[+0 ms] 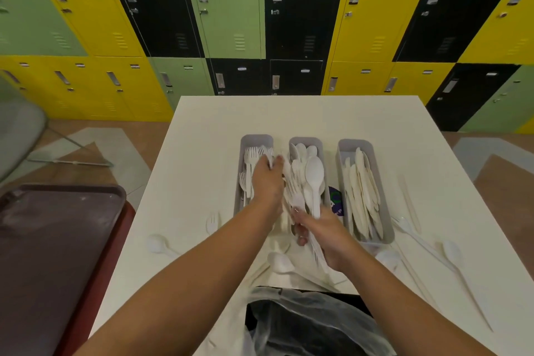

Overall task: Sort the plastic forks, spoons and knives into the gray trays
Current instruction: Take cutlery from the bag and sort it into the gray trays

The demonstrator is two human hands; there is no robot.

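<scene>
Far table point(289, 115) beyond three trays point(385, 211) open; near edge cluttered: loose cutlery point(450, 251), plastic bag point(312, 324).

Two bare forearms in frame, no sleeves visible up to the bottom edge of the view. No watch, bracelet, or gloves on either wrist. Left hand point(267, 179) bare, seen from the back, no rings visible. Right hand point(329, 235) bare too, no rings visible; fingernails on it look light and unpainted, though motion blur makes that hard to confirm. Nothing else of the person's body or clothing shows.
</scene>
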